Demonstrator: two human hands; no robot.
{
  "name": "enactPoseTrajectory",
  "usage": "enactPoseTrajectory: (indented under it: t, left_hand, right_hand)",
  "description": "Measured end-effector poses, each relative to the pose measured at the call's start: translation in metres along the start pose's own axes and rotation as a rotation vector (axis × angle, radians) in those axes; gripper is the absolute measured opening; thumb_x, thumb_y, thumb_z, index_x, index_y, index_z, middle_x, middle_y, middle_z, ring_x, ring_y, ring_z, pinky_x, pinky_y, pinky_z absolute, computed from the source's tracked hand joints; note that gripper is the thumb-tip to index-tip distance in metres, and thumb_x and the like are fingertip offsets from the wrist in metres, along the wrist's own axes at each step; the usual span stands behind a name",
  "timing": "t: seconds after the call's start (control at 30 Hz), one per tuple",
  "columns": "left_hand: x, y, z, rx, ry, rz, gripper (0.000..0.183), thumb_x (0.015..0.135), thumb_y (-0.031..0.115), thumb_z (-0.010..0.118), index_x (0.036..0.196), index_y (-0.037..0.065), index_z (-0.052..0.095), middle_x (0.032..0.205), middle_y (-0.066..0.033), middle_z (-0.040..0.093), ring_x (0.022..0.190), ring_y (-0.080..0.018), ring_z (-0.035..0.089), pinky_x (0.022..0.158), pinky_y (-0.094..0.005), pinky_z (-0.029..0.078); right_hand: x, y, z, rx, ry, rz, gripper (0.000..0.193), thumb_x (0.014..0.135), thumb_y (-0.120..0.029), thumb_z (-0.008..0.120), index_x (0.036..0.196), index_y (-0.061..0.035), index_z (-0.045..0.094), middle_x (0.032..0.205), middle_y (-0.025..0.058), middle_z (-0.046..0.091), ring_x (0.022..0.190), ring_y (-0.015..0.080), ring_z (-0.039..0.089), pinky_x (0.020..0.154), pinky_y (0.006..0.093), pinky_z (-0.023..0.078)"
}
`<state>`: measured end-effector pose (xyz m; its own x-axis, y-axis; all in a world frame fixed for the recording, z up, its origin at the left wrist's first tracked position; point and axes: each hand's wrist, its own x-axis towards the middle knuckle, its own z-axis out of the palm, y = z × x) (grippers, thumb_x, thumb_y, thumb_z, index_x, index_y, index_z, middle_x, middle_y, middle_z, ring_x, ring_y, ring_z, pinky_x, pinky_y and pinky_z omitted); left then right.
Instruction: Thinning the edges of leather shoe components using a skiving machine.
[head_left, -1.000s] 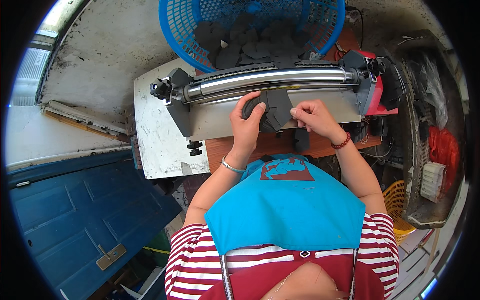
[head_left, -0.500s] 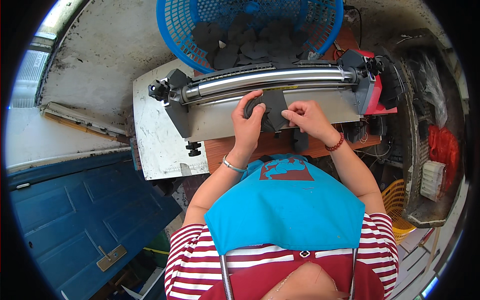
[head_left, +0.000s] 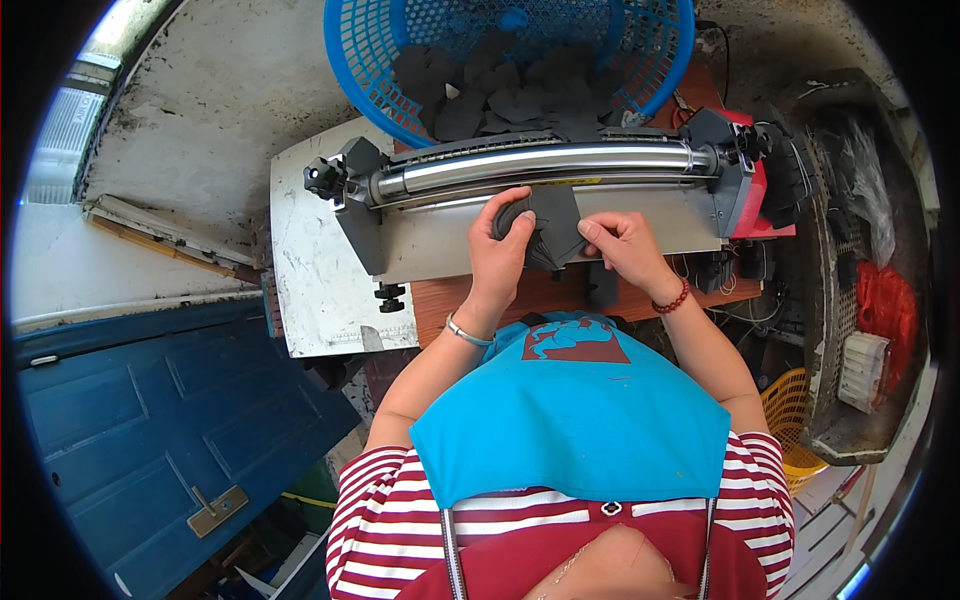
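Observation:
My left hand [head_left: 497,250] is closed around a bundle of thin dark grey flat pieces, its thumb pressing on them from above. A dark grey flat piece [head_left: 556,212] fans out from the bundle toward the right, over the front plate of a roller machine. At that piece's right edge, my right hand [head_left: 628,250] has its thumb and fingers pinched together. Just behind both hands runs the machine's shiny metal roller [head_left: 545,168]. What the pieces are made of I cannot tell.
A blue plastic basket [head_left: 345,75] behind the machine holds many similar dark grey pieces [head_left: 520,100]. Black knobs [head_left: 325,178] stick out at the machine's left end. Cables and a yellow basket [head_left: 785,410] are at the right, a blue door [head_left: 150,430] at the left.
The fanned-out piece has tilted, and my right hand has moved slightly to the right and down along its edge. My left hand keeps its grip. The whole view has shifted slightly.

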<state>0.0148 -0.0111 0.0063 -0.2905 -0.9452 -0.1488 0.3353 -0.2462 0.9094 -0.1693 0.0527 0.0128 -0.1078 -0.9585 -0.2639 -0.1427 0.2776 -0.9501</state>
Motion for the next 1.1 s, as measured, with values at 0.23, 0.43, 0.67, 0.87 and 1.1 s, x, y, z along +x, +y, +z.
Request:
enactPoseTrajectory:
  t: [0.23,0.43,0.67,0.87,1.1]
  left_hand:
    - [-0.002,0.003,0.0,0.355,-0.026,0.259,0.025,0.085,0.001,0.062,0.11,0.001,0.062,0.092,-0.0014,0.063,0.082,-0.0064,0.056,0.074,-0.0214,0.047]
    - [-0.004,0.003,0.006,0.458,-0.046,0.376,0.022,0.086,0.002,0.064,0.108,0.001,0.063,0.095,-0.0012,0.062,0.083,-0.0061,0.056,0.075,-0.022,0.048]
    - [-0.001,-0.004,-0.003,0.333,-0.043,0.26,0.021,0.088,0.006,0.065,0.108,0.001,0.063,0.095,-0.0016,0.063,0.085,-0.0075,0.057,0.077,-0.0224,0.048]
    - [-0.006,-0.002,0.004,0.739,-0.066,0.678,0.022,0.086,0.002,0.063,0.108,0.002,0.062,0.095,-0.0117,0.067,0.082,-0.0201,0.066,0.072,-0.0288,0.051]
    - [-0.004,0.0,0.005,0.599,-0.049,0.503,0.023,0.086,0.002,0.063,0.108,0.001,0.062,0.096,-0.0115,0.066,0.083,-0.0195,0.064,0.073,-0.0286,0.05]
  right_hand:
    - [0.0,-0.003,-0.008,0.004,-0.015,0.031,0.026,0.091,-0.023,0.063,0.09,0.0014,0.069,0.069,0.0024,0.065,0.059,0.007,0.057,0.054,0.0228,0.046]
    - [0.0,0.006,0.004,-0.242,0.047,-0.179,0.023,0.088,-0.022,0.067,0.087,0.0014,0.069,0.068,0.0029,0.065,0.062,0.0069,0.059,0.057,0.0231,0.046]
    - [-0.006,0.001,0.007,0.101,0.032,-0.051,0.018,0.087,-0.019,0.07,0.082,-0.0031,0.063,0.069,-0.0018,0.061,0.06,0.0029,0.054,0.051,0.0189,0.043]
    - [-0.009,0.007,0.012,0.212,-0.026,-0.035,0.02,0.087,-0.02,0.071,0.082,-0.0054,0.058,0.069,-0.0044,0.057,0.058,0.0006,0.05,0.046,0.0163,0.039]
    - [-0.014,0.008,0.013,-0.061,0.031,-0.142,0.023,0.085,-0.021,0.072,0.082,-0.0034,0.057,0.067,-0.0034,0.057,0.057,0.0012,0.048,0.05,0.0202,0.042]
